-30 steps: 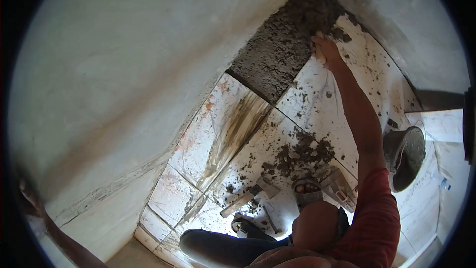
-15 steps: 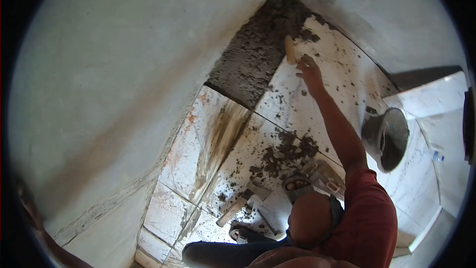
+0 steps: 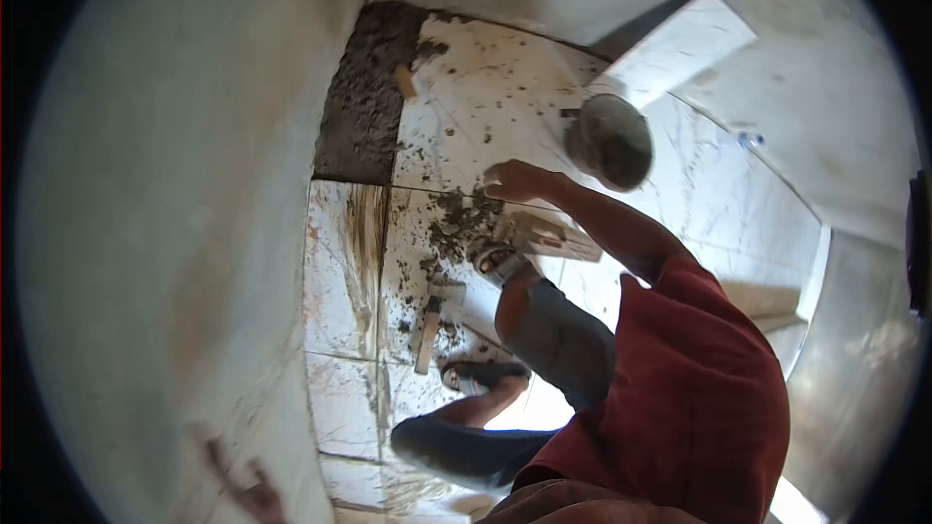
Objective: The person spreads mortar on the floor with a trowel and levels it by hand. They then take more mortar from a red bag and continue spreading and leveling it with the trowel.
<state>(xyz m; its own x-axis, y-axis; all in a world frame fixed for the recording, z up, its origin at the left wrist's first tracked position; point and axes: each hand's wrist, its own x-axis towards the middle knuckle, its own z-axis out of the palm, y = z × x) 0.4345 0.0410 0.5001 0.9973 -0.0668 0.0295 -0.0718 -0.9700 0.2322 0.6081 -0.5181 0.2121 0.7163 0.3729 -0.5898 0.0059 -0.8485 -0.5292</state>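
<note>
My right hand (image 3: 519, 180) hovers over the tiled floor, blurred, fingers loosely apart and seemingly empty. Below it lie dark mortar crumbs (image 3: 456, 228) and a wooden, float-like tool (image 3: 553, 235). At lower left, my left hand (image 3: 254, 497) is near the pale wall, smeared, with fingers apart and nothing visible in it. A short wooden handle (image 3: 406, 82) rests at the edge of the wet mortar bed (image 3: 364, 102); whatever it is attached to cannot be made out. By my feet lies a hammer-like tool (image 3: 427, 335) with a wooden handle.
A mortar-stained bucket (image 3: 612, 141) stands on the right part of the floor. Behind it a pale tile (image 3: 684, 49) leans by the wall. My sandalled feet (image 3: 500, 262) are on the tiles (image 3: 340, 393), and a muddy streak (image 3: 361, 262) runs beside the left wall.
My right hand has drawn back from beside the wooden handle, which stays by the mortar. My left hand shows more at lower left. The whole view has shifted and turned.
</note>
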